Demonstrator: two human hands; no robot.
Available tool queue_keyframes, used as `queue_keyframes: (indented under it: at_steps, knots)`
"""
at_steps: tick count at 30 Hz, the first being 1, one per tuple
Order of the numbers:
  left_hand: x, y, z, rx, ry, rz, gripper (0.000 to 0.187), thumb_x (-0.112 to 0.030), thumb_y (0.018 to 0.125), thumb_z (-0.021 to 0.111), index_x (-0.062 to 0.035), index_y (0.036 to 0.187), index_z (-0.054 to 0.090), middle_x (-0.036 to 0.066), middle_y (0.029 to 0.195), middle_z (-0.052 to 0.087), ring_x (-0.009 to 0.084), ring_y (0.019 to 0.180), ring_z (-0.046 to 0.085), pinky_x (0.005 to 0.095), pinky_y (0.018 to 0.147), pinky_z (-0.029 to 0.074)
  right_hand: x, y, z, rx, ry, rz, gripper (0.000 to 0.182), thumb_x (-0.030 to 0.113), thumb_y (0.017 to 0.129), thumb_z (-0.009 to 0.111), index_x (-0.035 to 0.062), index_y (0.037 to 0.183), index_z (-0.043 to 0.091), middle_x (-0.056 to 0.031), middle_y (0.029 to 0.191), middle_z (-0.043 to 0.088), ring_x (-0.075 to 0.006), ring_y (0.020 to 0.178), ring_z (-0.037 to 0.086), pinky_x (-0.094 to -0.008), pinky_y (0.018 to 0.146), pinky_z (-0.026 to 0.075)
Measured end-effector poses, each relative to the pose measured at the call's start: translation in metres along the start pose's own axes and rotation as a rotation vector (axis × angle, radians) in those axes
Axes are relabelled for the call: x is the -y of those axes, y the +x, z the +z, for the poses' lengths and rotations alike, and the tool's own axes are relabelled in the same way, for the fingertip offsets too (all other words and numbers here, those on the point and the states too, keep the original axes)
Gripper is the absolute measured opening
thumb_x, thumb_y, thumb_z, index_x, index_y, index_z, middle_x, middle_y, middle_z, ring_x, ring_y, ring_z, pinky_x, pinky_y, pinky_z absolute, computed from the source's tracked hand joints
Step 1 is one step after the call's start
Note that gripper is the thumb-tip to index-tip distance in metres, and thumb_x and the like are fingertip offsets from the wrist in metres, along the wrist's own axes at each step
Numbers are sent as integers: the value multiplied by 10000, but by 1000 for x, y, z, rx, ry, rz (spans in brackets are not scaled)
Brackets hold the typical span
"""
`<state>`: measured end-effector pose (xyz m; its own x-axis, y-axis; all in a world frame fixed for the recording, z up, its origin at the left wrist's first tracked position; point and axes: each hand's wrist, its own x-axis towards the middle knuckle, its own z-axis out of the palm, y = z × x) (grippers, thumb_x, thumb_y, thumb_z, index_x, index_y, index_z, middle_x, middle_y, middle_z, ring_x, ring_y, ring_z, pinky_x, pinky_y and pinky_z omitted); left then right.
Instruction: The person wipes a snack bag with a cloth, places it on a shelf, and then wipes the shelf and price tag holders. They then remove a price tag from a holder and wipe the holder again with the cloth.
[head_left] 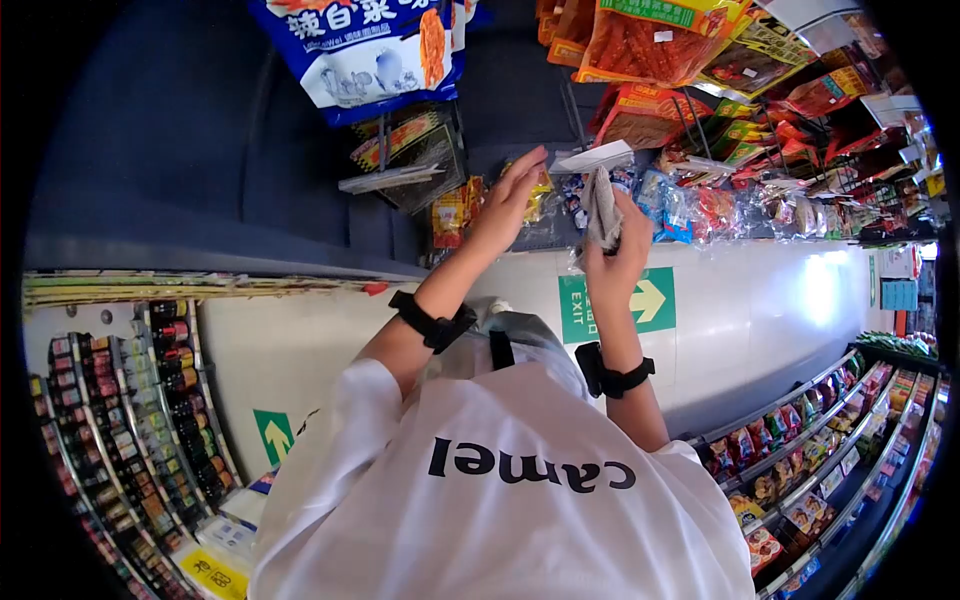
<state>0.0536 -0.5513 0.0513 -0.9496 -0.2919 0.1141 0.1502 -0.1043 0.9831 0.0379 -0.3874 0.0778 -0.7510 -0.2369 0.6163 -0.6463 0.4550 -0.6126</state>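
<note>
My right hand [622,238] is closed around a folded grey cloth [602,208], held up against a white price tag [597,158] at the end of a display hook. With fingers stretched out, my left hand [510,205] hovers over the low shelf beside a small yellow packet [540,190]. Below and around the cloth lie small dark-blue wrapped packets [574,195], partly hidden by the hand. Light-blue packets [663,203] sit just right of my right hand.
Large blue-and-white bags [370,60] hang at upper left, red snack bags [650,45] at upper right. Metal hooks with tags [395,180] stick out from the rack. Behind me is a tiled floor [720,300] with green exit signs [640,305], flanked by stocked shelves [800,440].
</note>
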Motion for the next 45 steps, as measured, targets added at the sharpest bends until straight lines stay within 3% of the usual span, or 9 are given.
queue_keyframes:
  at_steps: [9,15,17,22,25,30,34,39,45]
  knots:
    - [8,6,16,4,-199,-155,434,-314,992,369,36,1167,555,112,1104,620,205,1034,590,307,939,422,5,7,37,-66,-179,31,656,-62,579,565,43,1224,510,-176,1186,472,-379,1064,451,-443,915,355]
    - [-12,0,16,-192,194,-42,450,-332,984,387,62,1029,600,155,981,648,224,909,613,298,839,441,26,6,43,62,-89,-15,619,-27,576,579,43,1189,535,-152,1138,515,-367,984,481,-429,861,383]
    - [10,8,5,-118,46,-222,454,-337,978,405,71,991,602,166,922,645,237,874,605,297,814,436,27,7,44,36,-110,-39,596,-18,566,582,50,1157,555,-130,1125,529,-349,946,489,-415,827,397]
    - [-10,5,11,-99,-97,-214,437,-349,979,419,32,999,631,104,923,655,182,872,603,287,816,441,19,0,22,190,18,-71,454,-19,545,566,38,991,629,-100,1016,581,-319,875,515,-384,771,428]
    - [4,9,9,-65,-159,-159,423,-341,980,425,26,1014,631,78,957,653,155,900,604,279,839,443,18,5,4,69,36,-60,424,-19,536,555,26,948,642,-111,974,589,-324,842,515,-390,760,431]
    - [6,7,12,-26,-149,-153,388,-291,983,433,51,1068,596,79,980,650,149,918,618,257,834,458,8,21,-5,-119,-83,33,539,-34,639,568,19,1175,533,-191,1149,508,-373,1011,471,-411,897,374]
    - [3,7,17,4,-232,-116,368,-274,985,427,48,1057,591,89,966,652,145,910,621,252,822,464,5,19,14,20,-131,42,613,-20,665,594,-28,1254,426,-251,1217,432,-435,1111,435,-451,980,346]
    - [-21,1,25,-212,29,-81,371,-304,990,412,14,981,604,78,960,642,140,913,602,251,825,442,27,7,32,101,-16,93,656,-5,667,599,-25,1289,392,-249,1235,410,-441,1127,420,-449,966,367]
    - [-23,-1,13,-109,-57,-223,408,-328,998,381,12,1009,608,71,949,624,137,928,578,253,854,422,26,4,23,265,129,5,565,-16,644,573,-33,1202,489,-213,1164,482,-412,1061,473,-449,933,393]
